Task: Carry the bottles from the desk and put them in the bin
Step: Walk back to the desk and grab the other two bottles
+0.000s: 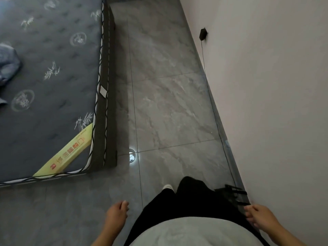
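No bottle, desk or bin shows in the head view. My left hand [116, 214] hangs at my side at the lower middle, fingers loosely curled, with nothing in it. My right hand [260, 218] hangs at the lower right near the wall, fingers slightly apart and empty. Between them are my grey top and black trousers, with one white shoe [167, 186] stepping forward on the grey tiled floor [168, 103].
A bed with a dark patterned mattress [49, 86] fills the left, its corner near my left side. A white wall [275, 86] runs along the right, with a black adapter [203, 34] and cable. A black router [234, 194] lies on the floor by my right leg.
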Action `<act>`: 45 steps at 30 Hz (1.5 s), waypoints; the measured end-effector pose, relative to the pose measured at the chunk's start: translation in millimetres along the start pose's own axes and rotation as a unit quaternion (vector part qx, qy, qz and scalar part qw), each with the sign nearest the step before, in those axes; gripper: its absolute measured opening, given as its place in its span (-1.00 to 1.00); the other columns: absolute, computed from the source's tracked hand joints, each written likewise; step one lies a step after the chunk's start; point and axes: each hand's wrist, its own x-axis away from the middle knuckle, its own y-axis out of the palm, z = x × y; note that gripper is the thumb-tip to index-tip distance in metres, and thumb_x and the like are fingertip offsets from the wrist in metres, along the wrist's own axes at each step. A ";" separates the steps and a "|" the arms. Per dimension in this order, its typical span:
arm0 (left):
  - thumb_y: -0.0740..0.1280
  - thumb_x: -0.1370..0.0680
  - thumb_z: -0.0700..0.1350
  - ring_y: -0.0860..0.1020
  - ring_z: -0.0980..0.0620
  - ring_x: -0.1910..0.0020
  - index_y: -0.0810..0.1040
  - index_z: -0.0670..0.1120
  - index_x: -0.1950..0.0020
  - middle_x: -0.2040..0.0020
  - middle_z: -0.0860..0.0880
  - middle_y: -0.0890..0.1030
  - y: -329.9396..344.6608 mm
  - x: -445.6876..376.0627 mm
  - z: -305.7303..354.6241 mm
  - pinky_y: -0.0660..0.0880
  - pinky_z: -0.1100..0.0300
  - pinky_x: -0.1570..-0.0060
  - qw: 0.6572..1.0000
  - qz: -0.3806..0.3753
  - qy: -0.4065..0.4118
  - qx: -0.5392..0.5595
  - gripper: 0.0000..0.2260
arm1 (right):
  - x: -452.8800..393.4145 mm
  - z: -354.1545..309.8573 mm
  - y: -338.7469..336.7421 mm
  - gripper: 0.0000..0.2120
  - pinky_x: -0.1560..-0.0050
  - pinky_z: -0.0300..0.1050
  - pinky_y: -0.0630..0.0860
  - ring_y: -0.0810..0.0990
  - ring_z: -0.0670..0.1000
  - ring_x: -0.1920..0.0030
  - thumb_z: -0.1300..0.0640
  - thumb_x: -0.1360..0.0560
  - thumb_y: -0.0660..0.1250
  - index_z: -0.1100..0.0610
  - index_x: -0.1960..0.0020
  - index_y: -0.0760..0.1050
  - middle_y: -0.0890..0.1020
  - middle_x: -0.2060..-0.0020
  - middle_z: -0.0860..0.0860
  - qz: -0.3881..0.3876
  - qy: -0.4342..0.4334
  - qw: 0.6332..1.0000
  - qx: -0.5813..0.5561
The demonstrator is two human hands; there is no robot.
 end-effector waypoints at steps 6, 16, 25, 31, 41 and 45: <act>0.20 -0.58 -0.20 0.48 -0.10 0.33 0.55 -0.22 0.14 0.21 -0.19 0.58 -13.4 -67.1 120.9 0.39 0.11 0.22 0.998 -0.001 0.056 -0.014 -0.81 | -29.7 -67.8 -7.7 -0.75 0.40 -0.21 0.30 0.42 0.04 0.43 0.35 -0.51 0.24 0.27 0.32 0.52 0.51 0.49 0.16 0.023 -0.008 0.999 0.038; 0.22 -0.57 -0.22 0.45 -0.09 0.36 0.55 -0.23 0.18 0.25 -0.23 0.57 -21.9 -128.2 223.7 0.35 0.11 0.20 0.998 0.025 -0.041 0.029 -0.81 | -109.8 -288.3 -55.3 -0.75 0.22 -0.08 0.39 0.52 0.16 0.21 0.28 -0.59 0.12 0.42 -0.06 0.50 0.55 0.19 0.21 0.016 -0.057 0.998 -0.015; 0.24 -0.55 -0.27 0.43 -0.01 0.44 0.56 -0.28 0.25 0.33 -0.18 0.53 -39.5 -196.9 325.3 0.39 0.43 0.52 0.997 0.053 -0.060 0.013 -0.79 | -166.0 -440.7 -61.6 -0.79 0.29 -0.15 0.38 0.52 0.13 0.21 0.26 -0.60 0.09 0.31 0.02 0.49 0.54 0.23 0.16 -0.016 -0.103 0.994 0.022; 0.23 -0.57 -0.17 0.52 -0.09 0.21 0.59 -0.20 0.17 0.19 -0.19 0.60 -62.4 -265.5 435.6 0.35 0.15 0.17 0.999 0.028 -0.008 -0.030 -0.80 | -200.2 -486.2 -64.3 -0.80 0.41 -0.19 0.33 0.46 0.07 0.42 0.31 -0.57 0.16 0.41 0.04 0.52 0.52 0.37 0.16 0.012 -0.040 0.998 0.035; 0.22 -0.57 -0.17 0.53 -0.01 0.34 0.55 -0.14 0.21 0.29 -0.09 0.60 -64.4 -369.7 609.0 0.41 0.13 0.22 0.996 0.019 0.069 -0.046 -0.80 | -253.6 -590.9 -100.5 -0.74 0.04 -0.05 0.44 0.61 0.21 0.03 0.26 -0.52 0.24 0.44 0.13 0.61 0.65 0.06 0.35 0.030 -0.007 0.997 0.070; 0.22 -0.57 -0.19 0.54 -0.03 0.32 0.56 -0.15 0.21 0.27 -0.11 0.61 -56.5 -393.7 651.8 0.43 0.12 0.20 0.998 0.033 0.051 -0.011 -0.80 | -287.2 -666.3 -126.6 -0.74 0.17 -0.05 0.42 0.56 0.18 0.20 0.29 -0.55 0.17 0.46 0.05 0.56 0.63 0.19 0.32 0.030 -0.013 0.999 0.005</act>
